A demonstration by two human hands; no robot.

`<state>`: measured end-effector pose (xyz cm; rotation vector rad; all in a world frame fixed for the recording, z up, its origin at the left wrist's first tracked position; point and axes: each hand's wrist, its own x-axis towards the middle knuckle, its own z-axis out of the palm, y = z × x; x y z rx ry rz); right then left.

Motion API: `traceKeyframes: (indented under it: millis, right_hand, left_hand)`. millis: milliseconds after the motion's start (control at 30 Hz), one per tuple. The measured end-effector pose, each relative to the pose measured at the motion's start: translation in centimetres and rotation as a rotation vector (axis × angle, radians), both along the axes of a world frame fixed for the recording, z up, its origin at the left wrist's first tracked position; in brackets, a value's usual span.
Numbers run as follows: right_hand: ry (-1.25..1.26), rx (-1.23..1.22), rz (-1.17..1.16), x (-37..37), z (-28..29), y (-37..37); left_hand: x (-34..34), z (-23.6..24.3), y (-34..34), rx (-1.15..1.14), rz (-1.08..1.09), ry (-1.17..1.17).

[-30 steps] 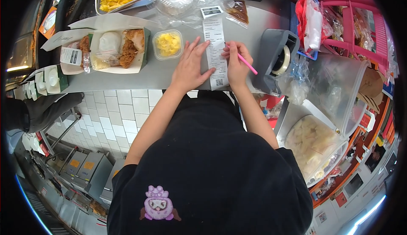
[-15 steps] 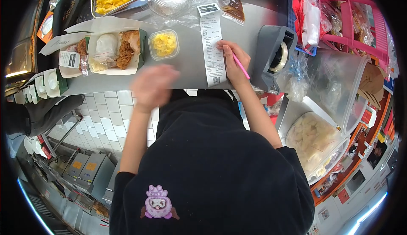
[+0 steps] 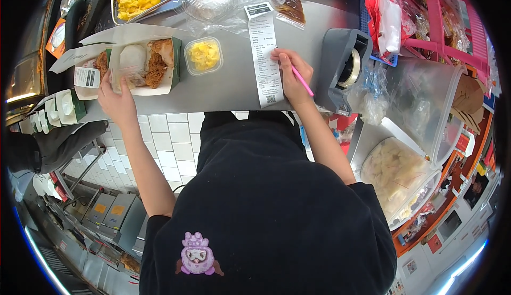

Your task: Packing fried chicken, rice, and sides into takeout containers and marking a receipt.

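Now your left hand (image 3: 116, 99), fingers a bit spread, seems to touch the open chicken boxes (image 3: 159, 89), maybe to steady them, while your right hand (image 3: 294, 77) pinches the pink pen (image 3: 303, 82) over the edge of the receipt (image 3: 264, 55), flat on the counter (image 3: 226, 90), probably for easy reading.

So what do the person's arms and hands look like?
The left hand and right hand are bare and ungloved, each with slim fingers. Both forearms are uncovered too. Short, plain black sleeves stop around the elbows.
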<state>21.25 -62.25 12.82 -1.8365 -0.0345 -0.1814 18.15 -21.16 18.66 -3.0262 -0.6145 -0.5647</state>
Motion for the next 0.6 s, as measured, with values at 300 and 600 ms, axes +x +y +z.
traceKeyframes:
  millis: [300, 600]
  right_hand:
    - [-0.004, 0.063, 0.038, -0.2, 0.0, -0.3]
    - [0.016, 0.106, 0.026, -0.2, -0.3, -0.4]
  left_hand:
    - [0.3, 0.1, 2.0, -0.398, 0.091, 0.099]
    - [2.3, 2.5, -2.9, -0.716, -0.091, -0.46]
